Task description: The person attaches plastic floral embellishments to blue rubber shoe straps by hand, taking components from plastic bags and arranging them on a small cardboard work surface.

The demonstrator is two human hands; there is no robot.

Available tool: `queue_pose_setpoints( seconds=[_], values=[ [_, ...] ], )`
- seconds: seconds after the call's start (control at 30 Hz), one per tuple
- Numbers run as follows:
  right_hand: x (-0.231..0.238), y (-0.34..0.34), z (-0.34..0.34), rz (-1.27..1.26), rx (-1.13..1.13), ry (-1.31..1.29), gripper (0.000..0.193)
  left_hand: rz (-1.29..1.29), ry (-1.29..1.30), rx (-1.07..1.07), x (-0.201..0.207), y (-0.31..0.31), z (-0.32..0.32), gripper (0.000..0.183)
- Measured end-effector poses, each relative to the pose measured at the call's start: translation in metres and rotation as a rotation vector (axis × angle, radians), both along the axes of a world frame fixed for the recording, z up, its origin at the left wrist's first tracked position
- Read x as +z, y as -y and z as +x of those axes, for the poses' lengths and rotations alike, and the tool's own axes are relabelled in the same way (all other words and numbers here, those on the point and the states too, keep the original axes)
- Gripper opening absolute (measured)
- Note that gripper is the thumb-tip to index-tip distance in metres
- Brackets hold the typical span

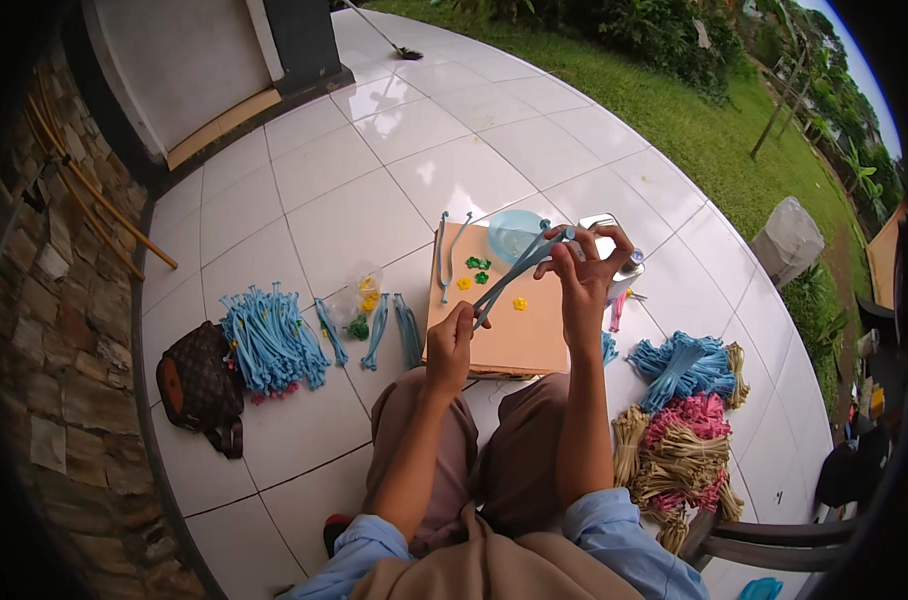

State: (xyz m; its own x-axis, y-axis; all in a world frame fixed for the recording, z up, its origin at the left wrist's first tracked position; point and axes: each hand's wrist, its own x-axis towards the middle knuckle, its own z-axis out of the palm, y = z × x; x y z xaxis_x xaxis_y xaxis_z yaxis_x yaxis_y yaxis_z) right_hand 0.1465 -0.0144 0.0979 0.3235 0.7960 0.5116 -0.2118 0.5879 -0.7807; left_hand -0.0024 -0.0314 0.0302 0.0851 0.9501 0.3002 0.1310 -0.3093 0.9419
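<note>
In front of me, above a tan board (pixel 534 345), I hold a few light blue cords (pixel 517 268) with knobbed ends, stretched at a slant between my hands. My left hand (pixel 454 345) is closed round their lower part. My right hand (pixel 589 280) pinches near the upper knobbed ends, its other fingers raised and curled. On the board lie two more blue cords (pixel 445 262), yellow flower pieces (pixel 520 304) and green flower pieces (pixel 481 278). A clear blue dish (pixel 512 232) sits at the board's far edge, partly behind the cords.
To the left, a large blue cord pile (pixel 274 340) lies by a brown patterned bag (pixel 199 380) and a clear bag of flower pieces (pixel 366 290). Blue bundles (pixel 684 368), pink bundles (pixel 689 418) and beige bundles (pixel 682 462) lie right. A metal container (pixel 629 268) stands beyond the board.
</note>
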Motion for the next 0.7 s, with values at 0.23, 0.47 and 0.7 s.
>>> queue_pose_setpoints(
  seconds=[0.23,0.47,0.7],
  values=[
    [-0.008,-0.003,0.008,-0.027,-0.032,-0.013,0.051,-0.08,0.149,-0.15,-0.013,-0.004,-0.011,0.038],
    [-0.003,0.0,-0.004,-0.041,-0.057,0.031,0.069,0.011,0.082,-0.172,-0.011,-0.002,-0.01,0.038],
    [-0.003,-0.003,0.012,-0.056,-0.159,0.115,0.065,-0.007,-0.035,-0.236,-0.008,0.001,-0.007,0.039]
  ],
)
